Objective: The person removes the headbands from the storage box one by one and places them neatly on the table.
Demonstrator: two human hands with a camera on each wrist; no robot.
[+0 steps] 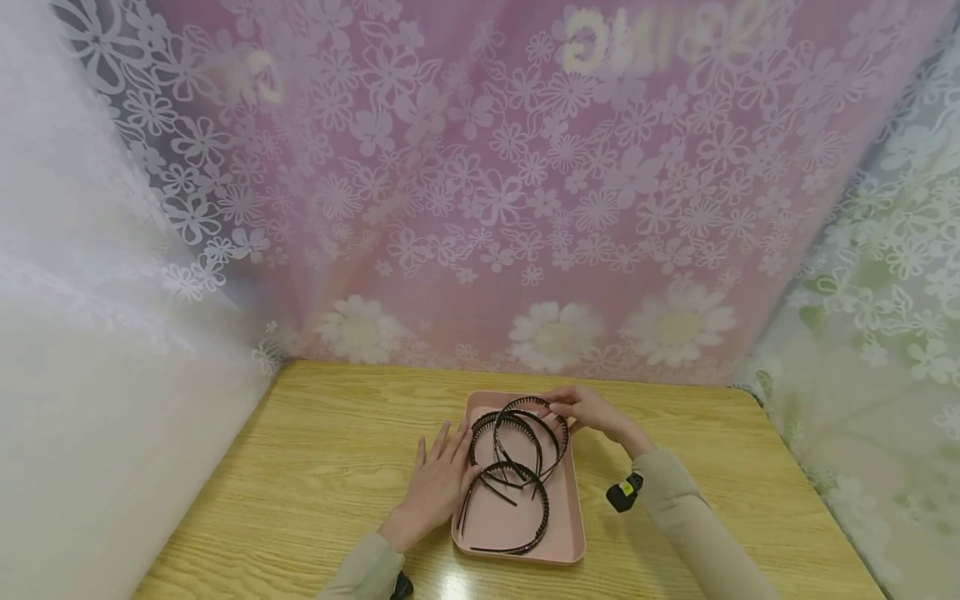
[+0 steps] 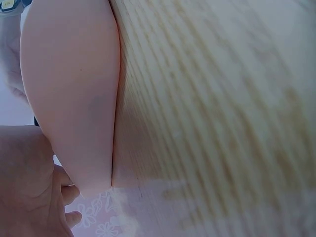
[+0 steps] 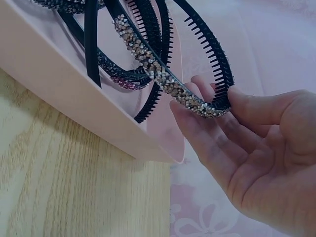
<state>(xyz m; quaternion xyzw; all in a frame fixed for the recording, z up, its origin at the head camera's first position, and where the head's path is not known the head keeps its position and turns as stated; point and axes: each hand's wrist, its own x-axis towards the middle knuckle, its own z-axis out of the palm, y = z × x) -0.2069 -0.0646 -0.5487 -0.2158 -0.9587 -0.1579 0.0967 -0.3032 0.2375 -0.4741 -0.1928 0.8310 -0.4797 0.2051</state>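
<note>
A pink rectangular tray (image 1: 577, 508) stands on the table and holds several black toothed headbands (image 1: 544, 517), overlapping one another. At the tray's far right corner, my right hand (image 1: 588, 412) pinches one headband (image 3: 163, 81) between thumb and fingers; its band is covered in glittering pale stones and it tilts up over the others. In the right wrist view, the thumb (image 3: 256, 106) lies at the band's curved end. My left hand (image 1: 438, 477) rests with straight fingers on the tray's left rim. The left wrist view shows the tray's outer wall (image 2: 74, 79) beside that hand.
The wood-grain table (image 1: 352, 433) extends to both sides of the tray. A pink flowered curtain (image 1: 480, 208) hangs behind it, with a white sheet (image 1: 112, 375) on the left and a flowered one (image 1: 885, 333) on the right. A black device (image 1: 624, 493) sits at the right wrist.
</note>
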